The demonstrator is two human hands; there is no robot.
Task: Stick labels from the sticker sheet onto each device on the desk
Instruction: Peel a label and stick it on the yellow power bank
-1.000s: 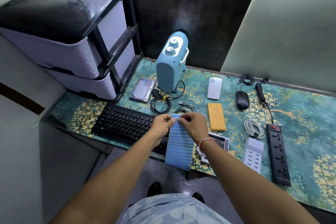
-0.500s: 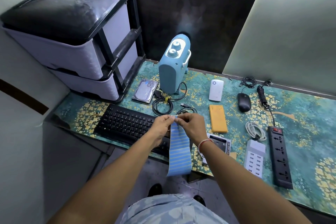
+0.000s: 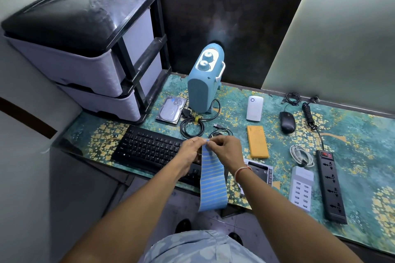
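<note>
Sheet of labels hangs limp from both hands, above the keyboard point(image 3: 149, 148).
The left hand point(image 3: 189, 151) and right hand point(image 3: 227, 151) pinch the top edge of the sticker sheet point(image 3: 212, 186); it seems light and floppy, best held at this edge.

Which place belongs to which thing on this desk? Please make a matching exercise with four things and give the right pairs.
Things:
1. black computer mouse
2. yellow flat power bank
3. silver bare hard drive
4. blue striped sticker sheet

Places:
A. pinched at its top by both hands
B. beside the blue heater's base
C. next to the coiled black cable
D. below the white plug-in device

Pairs: 1-C, 2-D, 3-B, 4-A
</note>
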